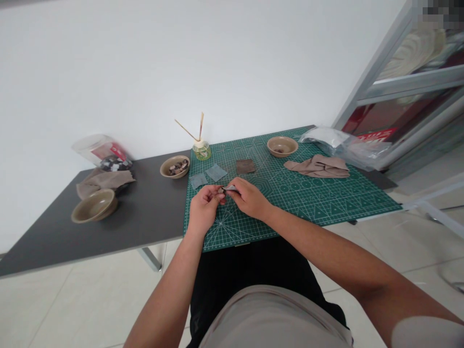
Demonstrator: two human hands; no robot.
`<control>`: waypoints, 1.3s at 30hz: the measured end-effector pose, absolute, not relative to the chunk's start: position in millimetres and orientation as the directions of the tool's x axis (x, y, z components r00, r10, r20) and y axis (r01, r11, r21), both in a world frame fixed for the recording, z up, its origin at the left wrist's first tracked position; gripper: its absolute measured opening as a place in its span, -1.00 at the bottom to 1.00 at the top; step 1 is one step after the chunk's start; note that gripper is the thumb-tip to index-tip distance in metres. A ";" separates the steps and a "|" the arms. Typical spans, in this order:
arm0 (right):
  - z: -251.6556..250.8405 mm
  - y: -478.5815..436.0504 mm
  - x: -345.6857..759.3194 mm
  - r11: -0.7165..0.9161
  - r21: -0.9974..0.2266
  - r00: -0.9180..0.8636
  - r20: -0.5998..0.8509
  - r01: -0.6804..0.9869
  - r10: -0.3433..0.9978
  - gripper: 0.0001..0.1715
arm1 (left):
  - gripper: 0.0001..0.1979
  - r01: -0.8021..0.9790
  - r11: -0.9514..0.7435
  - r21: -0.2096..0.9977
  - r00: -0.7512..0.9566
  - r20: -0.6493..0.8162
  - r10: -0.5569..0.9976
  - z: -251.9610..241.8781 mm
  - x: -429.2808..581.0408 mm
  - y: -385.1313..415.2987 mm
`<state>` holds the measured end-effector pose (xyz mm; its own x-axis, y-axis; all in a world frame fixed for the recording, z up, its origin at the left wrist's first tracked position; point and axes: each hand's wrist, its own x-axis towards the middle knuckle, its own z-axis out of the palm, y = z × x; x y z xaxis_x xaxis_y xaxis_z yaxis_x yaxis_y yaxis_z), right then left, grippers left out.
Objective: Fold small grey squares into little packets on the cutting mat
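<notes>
Above the green cutting mat (290, 193) my two hands meet, both closed. Between its fingertips my left hand (205, 208) pinches a small tan and dark piece (222, 190), mostly covered by fingers. My right hand (250, 197) grips a folded grey sheet (231, 188) that looks like sandpaper, its edge against or very close to the small piece. Just beyond my hands, two grey-blue squares (216, 172) and a brown square (246, 166) of similar sheet lie flat on the mat.
A bowl of small pieces (174, 166) stands left of the mat; another bowl (282, 146) is at the back. A jar with sticks (202, 150) stands near the wall. Brown cloth (319, 167) and a plastic bag (344, 142) lie right. Stacked bowls (94, 207) sit far left.
</notes>
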<state>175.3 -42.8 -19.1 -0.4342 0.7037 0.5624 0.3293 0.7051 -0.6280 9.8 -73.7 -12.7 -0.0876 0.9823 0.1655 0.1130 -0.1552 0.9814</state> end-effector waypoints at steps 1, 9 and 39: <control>-18.9 -42.8 175.3 0.704 -0.629 -0.434 0.562 0.328 0.704 -0.89 | -0.81 0.110 -0.147 0.983 -0.080 0.156 0.985 -12.5 10.0 -73.6; -15.2 -44.0 176.5 0.712 -0.649 -0.410 0.591 0.270 0.694 -0.94 | -0.87 0.181 -0.146 0.973 -0.016 0.151 0.988 -13.1 9.8 -73.6; -15.8 -44.6 176.5 0.715 -0.656 -0.455 0.575 0.240 0.680 -0.91 | -0.85 0.130 -0.135 0.982 -0.010 0.138 0.990 -10.5 9.7 -77.7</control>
<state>176.5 -44.6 -15.8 -0.4553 0.6799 0.5748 0.2398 0.7154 -0.6563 9.7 -77.7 -10.5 -0.0103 0.9904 0.1377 0.1304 -0.1352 0.9822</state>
